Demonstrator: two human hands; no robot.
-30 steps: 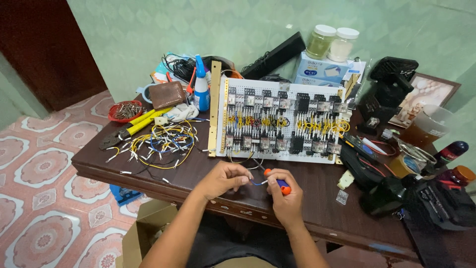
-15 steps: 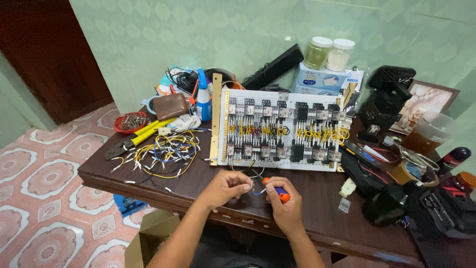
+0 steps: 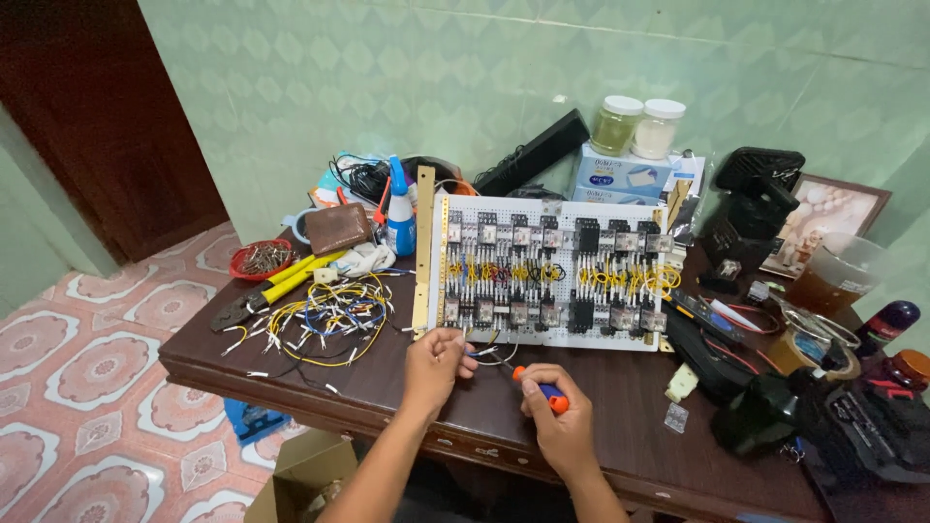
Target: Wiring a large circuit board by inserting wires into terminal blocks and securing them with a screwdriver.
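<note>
We are looking down at a dark brown wooden table [image 3: 620,407] that is filling most of the view. At its centre a white perforated board carrying rows of black relays with yellow wiring [image 3: 547,271] is lying flat, and a long brass-coloured ruler [image 3: 423,247] is running along the board's nine o'clock edge. At three o'clock from the board, black power tools and cases [image 3: 833,426] are crowding the table's end. At nine o'clock from the board a loose tangle of yellow, blue and white wire pieces [image 3: 325,315] is spreading out, with yellow-handled pliers [image 3: 271,288] just beyond it at ten o'clock and a small red dish of screws [image 3: 260,259] farther out the same way.

At six o'clock from the board our left hand [image 3: 433,360] is pinching thin wire ends [image 3: 489,353] that are hanging from the board's near edge, fingers closed narrowly around them. Just at four o'clock from it, our right hand [image 3: 560,426] is wrapping snugly around a small screwdriver with an orange and blue handle [image 3: 539,384], whose tip is pointing toward the wires at ten o'clock.
</note>
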